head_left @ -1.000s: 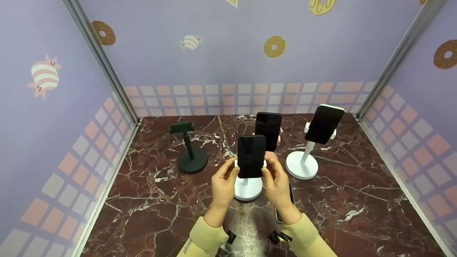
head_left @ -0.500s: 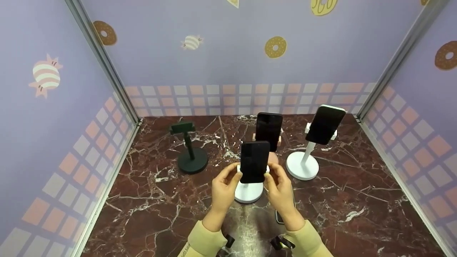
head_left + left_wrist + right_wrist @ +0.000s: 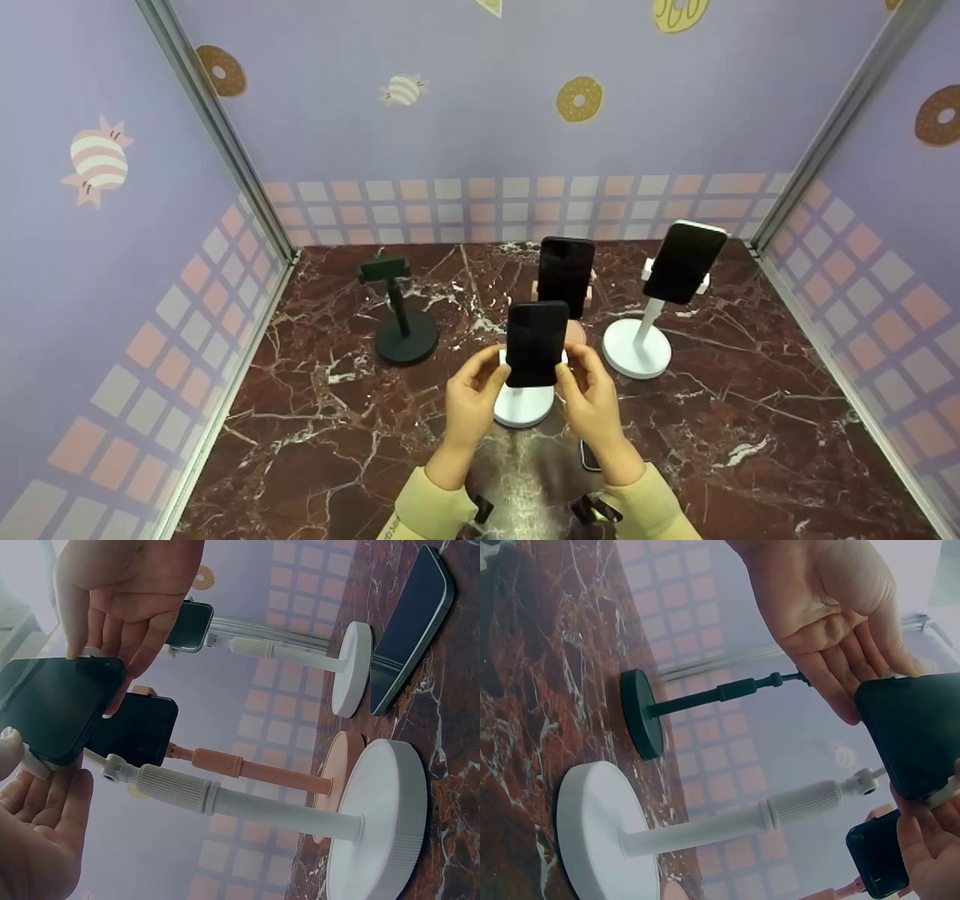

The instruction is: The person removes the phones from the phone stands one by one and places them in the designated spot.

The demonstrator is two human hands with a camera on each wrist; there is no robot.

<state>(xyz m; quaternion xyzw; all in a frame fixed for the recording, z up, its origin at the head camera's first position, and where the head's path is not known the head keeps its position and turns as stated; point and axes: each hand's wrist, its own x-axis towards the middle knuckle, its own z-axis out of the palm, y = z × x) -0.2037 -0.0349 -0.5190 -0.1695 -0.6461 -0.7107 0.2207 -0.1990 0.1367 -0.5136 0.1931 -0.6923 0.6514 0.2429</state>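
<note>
A black smartphone point(image 3: 537, 345) sits in the clamp of a white phone stand point(image 3: 523, 409), standing upright in front of me. My left hand point(image 3: 470, 401) pinches the clamp's left end between thumb and fingers. On the right end, my right hand point(image 3: 595, 397) does the same. Seen from the left wrist, the stand's ribbed pole point(image 3: 285, 817) rises from a round base to the joint behind the phone. The phone covers most of the clamp in the head view.
Behind it, a pink stand point(image 3: 277, 775) holds a dark phone point(image 3: 565, 276). To the right, another white stand point(image 3: 637, 347) bears a white-edged phone point(image 3: 685, 262). A dark green stand point(image 3: 405, 337) without a phone is at left. Another phone point(image 3: 412, 634) lies flat, partly under my right forearm.
Both hands and the clamped phone have shifted down and slightly right in the head view, with most of that shift in the first half second. The other stands stay put.
</note>
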